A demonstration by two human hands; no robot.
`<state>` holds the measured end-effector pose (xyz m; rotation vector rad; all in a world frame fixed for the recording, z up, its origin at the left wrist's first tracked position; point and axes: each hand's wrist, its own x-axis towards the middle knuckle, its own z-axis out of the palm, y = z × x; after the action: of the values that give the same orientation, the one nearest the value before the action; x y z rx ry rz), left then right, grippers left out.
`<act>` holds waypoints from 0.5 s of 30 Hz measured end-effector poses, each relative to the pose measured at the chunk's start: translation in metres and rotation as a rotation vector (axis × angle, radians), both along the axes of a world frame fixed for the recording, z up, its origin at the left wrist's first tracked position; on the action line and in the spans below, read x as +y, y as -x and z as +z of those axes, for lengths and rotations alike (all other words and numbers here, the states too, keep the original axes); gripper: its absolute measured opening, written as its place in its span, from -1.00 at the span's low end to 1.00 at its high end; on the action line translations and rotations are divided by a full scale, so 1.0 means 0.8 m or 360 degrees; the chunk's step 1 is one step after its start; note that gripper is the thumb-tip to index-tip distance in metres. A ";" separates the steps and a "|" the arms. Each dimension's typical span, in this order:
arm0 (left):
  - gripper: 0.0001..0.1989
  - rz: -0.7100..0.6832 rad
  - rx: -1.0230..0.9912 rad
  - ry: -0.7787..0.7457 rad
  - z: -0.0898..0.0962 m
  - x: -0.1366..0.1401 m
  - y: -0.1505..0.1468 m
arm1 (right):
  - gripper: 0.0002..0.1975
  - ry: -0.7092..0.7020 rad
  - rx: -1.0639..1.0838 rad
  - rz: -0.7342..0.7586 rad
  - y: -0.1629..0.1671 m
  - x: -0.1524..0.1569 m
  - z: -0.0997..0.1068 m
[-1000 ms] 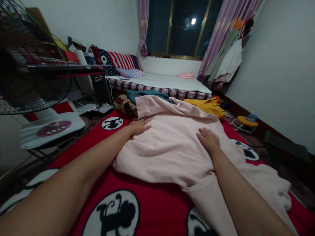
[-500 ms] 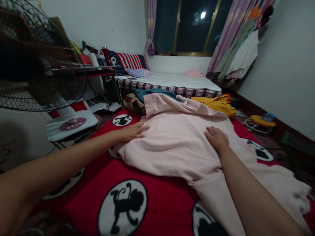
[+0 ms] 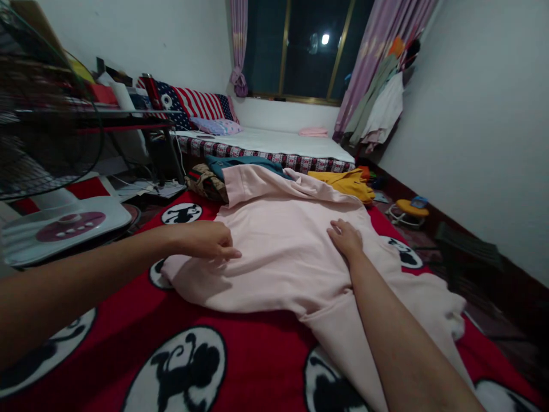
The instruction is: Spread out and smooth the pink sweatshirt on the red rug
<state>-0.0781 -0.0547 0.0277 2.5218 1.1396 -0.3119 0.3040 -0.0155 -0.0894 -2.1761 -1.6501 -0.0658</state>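
Observation:
A pale pink top (image 3: 274, 240) lies spread out and wrinkled on a red blanket (image 3: 257, 355) patterned with black monkey figures in white ovals. One sleeve stretches toward me at the bottom. My left hand (image 3: 206, 239) hovers just over the left part of the top, its fingers loosely bent and apart, with nothing visible in them. A shadow falls on the cloth beneath it. On the right side of the fabric rests my right hand (image 3: 346, 237), palm down and fingers spread.
Beyond the top lie a teal garment (image 3: 214, 166), a patterned brown bundle (image 3: 205, 182) and a yellow garment (image 3: 343, 182). A fan (image 3: 38, 126) stands close on the left, near a cluttered desk (image 3: 128, 114). A yellow-topped stool (image 3: 412, 208) is at the right.
My left hand has lifted off the cloth, and its fingers have gone from flat to bent. My right hand stays on the top. The view has turned to the right.

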 end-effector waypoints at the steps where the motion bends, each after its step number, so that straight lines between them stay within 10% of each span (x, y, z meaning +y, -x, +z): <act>1: -0.59 -0.0019 -0.0095 -0.0085 0.002 0.010 -0.019 | -0.59 -0.0004 0.0005 0.0001 0.001 -0.001 0.000; 8: -0.41 -0.0040 -0.0562 -0.0396 -0.084 0.087 -0.152 | -0.64 -0.0138 0.0140 0.0044 -0.002 -0.004 -0.004; 15: -0.36 0.0107 -0.0394 -0.0640 -0.142 0.121 -0.159 | -0.64 -0.0439 0.0431 -0.0050 -0.008 -0.003 -0.006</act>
<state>0.0489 0.0420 -0.0858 2.7487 1.2842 0.2692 0.3102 -0.0175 -0.0942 -1.9096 -1.3689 -0.0063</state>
